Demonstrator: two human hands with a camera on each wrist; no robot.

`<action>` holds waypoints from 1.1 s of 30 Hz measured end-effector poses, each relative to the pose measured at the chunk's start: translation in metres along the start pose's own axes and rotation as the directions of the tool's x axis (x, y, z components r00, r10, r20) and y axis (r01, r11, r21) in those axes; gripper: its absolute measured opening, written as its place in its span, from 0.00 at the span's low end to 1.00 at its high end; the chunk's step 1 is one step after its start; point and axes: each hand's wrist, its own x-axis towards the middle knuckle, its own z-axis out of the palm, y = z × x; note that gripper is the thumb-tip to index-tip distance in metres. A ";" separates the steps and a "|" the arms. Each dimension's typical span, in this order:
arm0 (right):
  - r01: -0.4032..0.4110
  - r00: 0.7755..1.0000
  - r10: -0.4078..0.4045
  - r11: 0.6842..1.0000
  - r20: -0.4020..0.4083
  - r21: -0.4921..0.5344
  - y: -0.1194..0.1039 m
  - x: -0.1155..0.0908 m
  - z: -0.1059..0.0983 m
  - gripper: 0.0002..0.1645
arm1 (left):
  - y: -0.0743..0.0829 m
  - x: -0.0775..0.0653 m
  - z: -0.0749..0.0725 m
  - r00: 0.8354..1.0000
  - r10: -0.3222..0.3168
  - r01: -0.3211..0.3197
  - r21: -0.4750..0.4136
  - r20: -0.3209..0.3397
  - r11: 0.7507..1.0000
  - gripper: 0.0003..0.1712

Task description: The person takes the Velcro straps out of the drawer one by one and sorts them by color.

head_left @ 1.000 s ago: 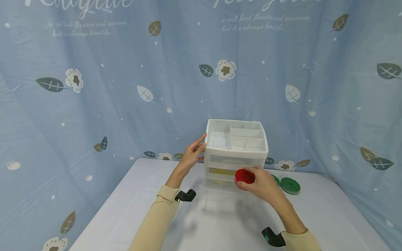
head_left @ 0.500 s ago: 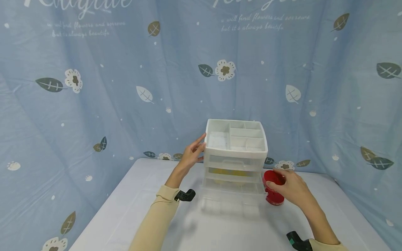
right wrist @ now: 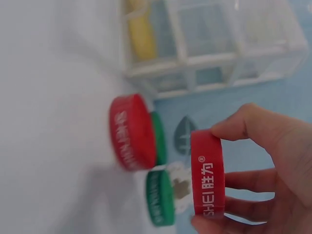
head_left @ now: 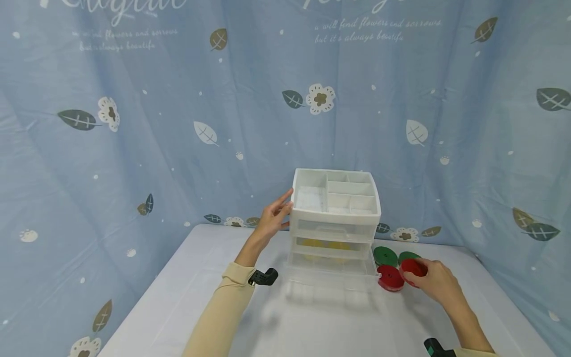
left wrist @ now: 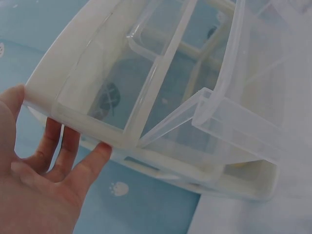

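At the lower right of the head view, we see the right hand grasping a red roll between thumb and fingers; we cannot tell whether the roll's underside touches the table. Just to its left lies a second red roll, with a left green roll and a right green roll behind, the latter partly covered. Near the centre, the left hand touches the side of the white drawer unit, its fingers extended and gripping nothing. A clear drawer juts out at the unit's front. We judge that releasing the held roll too far back could tip it on the right green roll's edge, and that a leftward drift could shove the second red roll against the drawer's nearby corner; uneven pressure from the left fingers might also turn the unit
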 end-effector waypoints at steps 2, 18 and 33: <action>-0.026 1.000 0.026 1.000 0.012 -0.008 0.009 0.001 0.004 0.44 | 0.000 0.000 0.000 1.000 -0.004 0.004 0.000 -0.001 1.000 0.29; -0.199 0.975 0.204 0.978 0.090 -0.058 0.046 0.009 0.043 0.46 | -0.002 -0.001 0.001 1.000 -0.009 0.009 0.010 0.000 1.000 0.27; -0.197 0.979 0.199 0.979 0.040 -0.047 0.043 0.014 0.044 0.47 | 0.003 -0.001 0.000 1.000 -0.024 0.024 -0.001 -0.015 1.000 0.27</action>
